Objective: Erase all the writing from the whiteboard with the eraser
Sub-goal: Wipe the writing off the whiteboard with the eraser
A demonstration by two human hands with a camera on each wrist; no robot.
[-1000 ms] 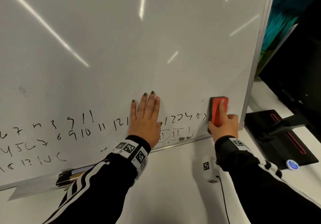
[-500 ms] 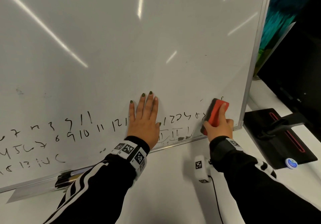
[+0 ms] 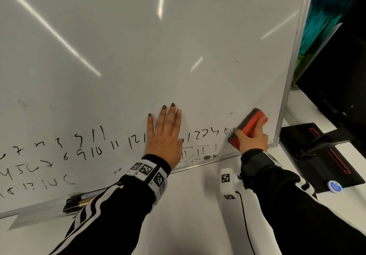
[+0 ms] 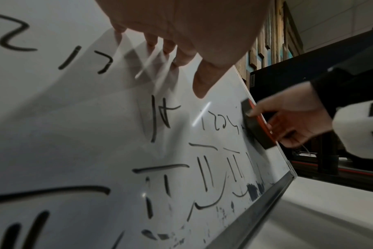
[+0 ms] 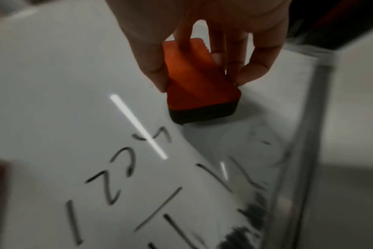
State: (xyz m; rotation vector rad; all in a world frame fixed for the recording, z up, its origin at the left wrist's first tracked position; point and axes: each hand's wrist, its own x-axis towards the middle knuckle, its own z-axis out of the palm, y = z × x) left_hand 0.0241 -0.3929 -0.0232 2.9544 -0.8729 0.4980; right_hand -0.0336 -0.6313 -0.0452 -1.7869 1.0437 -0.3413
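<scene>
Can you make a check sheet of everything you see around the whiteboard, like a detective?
Surface: whiteboard clean on top, black numbers along the bottom.
Job's things: red eraser with dark felt against the board, near the right edge, beside the top row of numbers.
Clutter: markers below the board's bottom edge; black stand.
Grips: left hand flat on the board; right hand holds the eraser.
Cables: black cable from the white wrist box.
Surroundings: dark monitor on the right.
</scene>
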